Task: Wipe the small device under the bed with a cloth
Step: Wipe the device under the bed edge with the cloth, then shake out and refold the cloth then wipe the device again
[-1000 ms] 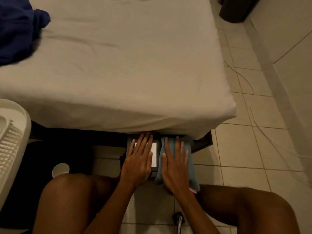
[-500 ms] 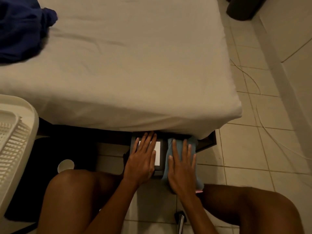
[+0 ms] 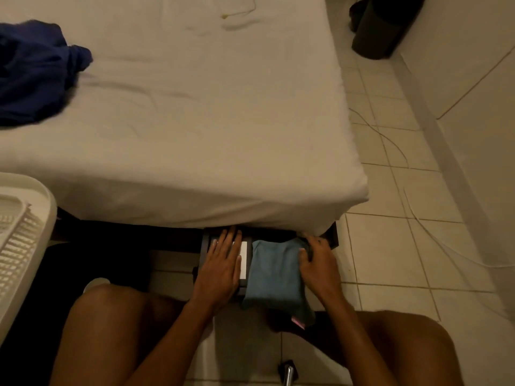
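Observation:
A small dark device [image 3: 245, 263] with a white label lies on the floor at the bed's [image 3: 195, 135] lower edge, partly under the mattress overhang. My left hand [image 3: 223, 266] rests flat on its left part, fingers spread. A blue-grey cloth [image 3: 274, 277] is draped over the device's right part and hangs toward me. My right hand [image 3: 317, 263] sits at the cloth's right edge, its fingers curled onto the cloth. The device's far end is hidden under the bed.
A white plastic rack [image 3: 22, 240] stands at the left. A dark blue garment [image 3: 36, 71] lies on the bed. A black bin [image 3: 381, 26] is at the far right by the wall. Thin cables [image 3: 390, 140] trail over the tiled floor. My knees frame the device.
My right hand has slid from on top of the cloth to its right edge and curled its fingers. The left hand stays flat on the device.

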The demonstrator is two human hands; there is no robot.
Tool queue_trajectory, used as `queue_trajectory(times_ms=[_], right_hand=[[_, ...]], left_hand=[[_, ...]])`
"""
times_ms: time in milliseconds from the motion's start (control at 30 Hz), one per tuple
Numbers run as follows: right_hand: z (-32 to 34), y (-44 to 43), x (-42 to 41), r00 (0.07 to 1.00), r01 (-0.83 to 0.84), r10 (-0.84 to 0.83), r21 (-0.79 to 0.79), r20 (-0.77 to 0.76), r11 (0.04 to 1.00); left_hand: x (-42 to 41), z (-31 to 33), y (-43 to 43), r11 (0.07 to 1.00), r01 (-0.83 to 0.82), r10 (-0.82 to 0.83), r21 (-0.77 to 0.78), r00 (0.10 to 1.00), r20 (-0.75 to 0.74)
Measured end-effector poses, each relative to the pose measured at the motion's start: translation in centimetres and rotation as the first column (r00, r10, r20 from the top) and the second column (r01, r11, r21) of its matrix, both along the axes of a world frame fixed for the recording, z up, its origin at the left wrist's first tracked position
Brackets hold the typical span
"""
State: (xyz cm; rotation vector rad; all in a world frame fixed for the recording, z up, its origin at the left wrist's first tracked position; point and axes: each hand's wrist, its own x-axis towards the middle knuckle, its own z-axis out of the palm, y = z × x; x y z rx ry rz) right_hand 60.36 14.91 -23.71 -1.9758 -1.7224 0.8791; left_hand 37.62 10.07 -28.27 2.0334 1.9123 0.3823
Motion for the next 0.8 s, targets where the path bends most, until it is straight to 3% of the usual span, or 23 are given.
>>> queue_trajectory(times_ms=[200,333,567,800], right_hand=[[-1.9,2.4,3.1,0.99,-0.138,0.132,-0.177,-0.045,0.975],[-2.8,3.1,2.7,0.976,-0.212,0.198,-0.199,-0.089,0.957],[-2.5,3.1,4.0,0.989,-0.149,0.147,-0.215,-0.024,0.965],[2.3,2.5,5.4,0.98,-0.186,0.197,-0.245,0.021,0.952]], left_hand=[[1.7,3.1,0.3,0.992,-0.122,0.116,0.044,0.987,0.111],[4.3,4.9,1.6,0.97,-0.233,0.243,-0.073,0.949,0.201],[5.7,4.7,3.5,0.897,-0.343,0.409,-0.278,0.883,0.229],[5.4,6.4,3.2,0.887,-0.351,0.447,-0.3,0.816,0.366]])
